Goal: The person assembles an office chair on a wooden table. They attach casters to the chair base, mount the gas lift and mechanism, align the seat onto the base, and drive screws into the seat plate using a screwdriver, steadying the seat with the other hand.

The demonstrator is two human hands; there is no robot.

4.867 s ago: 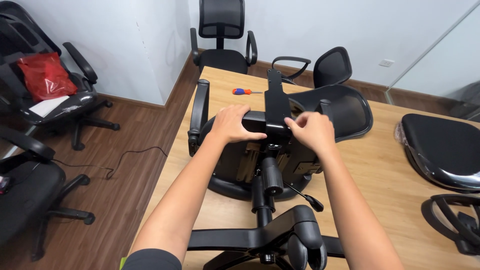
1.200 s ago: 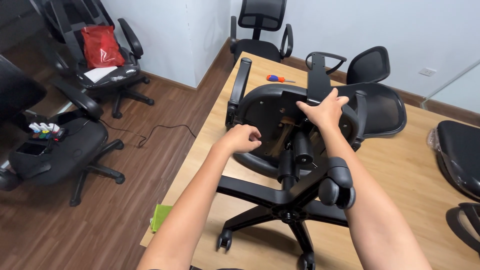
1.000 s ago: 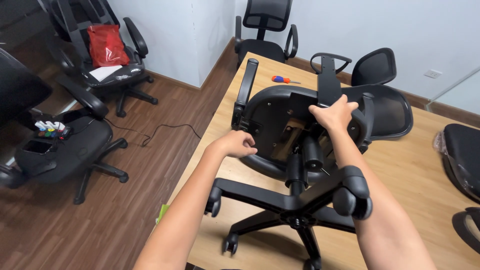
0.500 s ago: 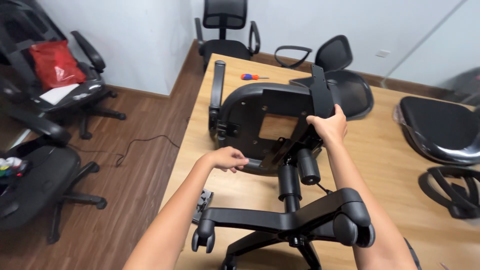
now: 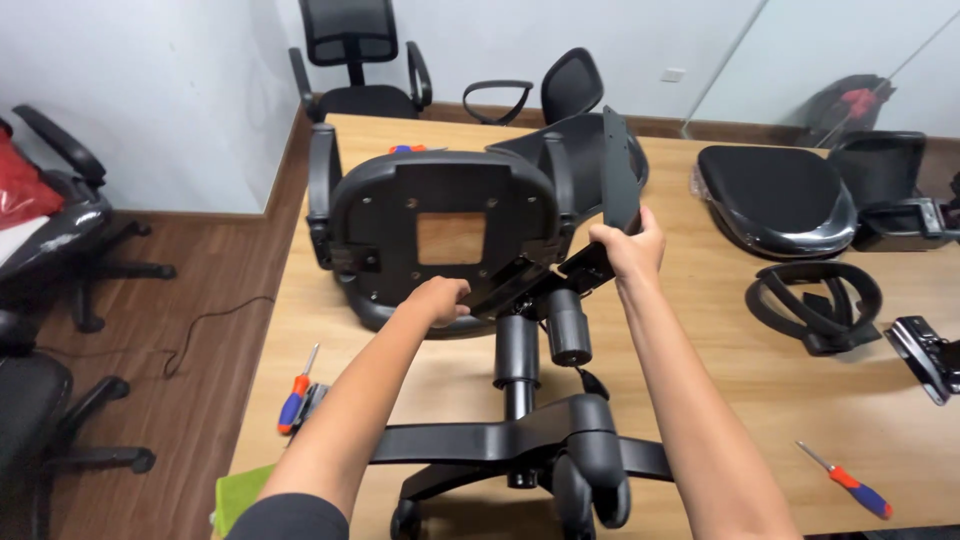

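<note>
The black office chair (image 5: 450,235) is lying tipped on the wooden surface (image 5: 760,390), its seat underside facing up. The left hand (image 5: 440,300) fingers are curling closed on the seat's lower edge, while the right hand (image 5: 628,250) fingers are gripping the black backrest bracket (image 5: 618,170) just above them.

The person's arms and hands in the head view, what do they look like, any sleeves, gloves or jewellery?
Both arms are bare from the hands up past the elbows. The left hand and right hand wear no gloves, and no rings, watch or bracelet show on the visible sides. The only clothing in view is a dark grey short sleeve at the left upper arm, at the bottom edge. The right arm leaves the frame bare.
</note>
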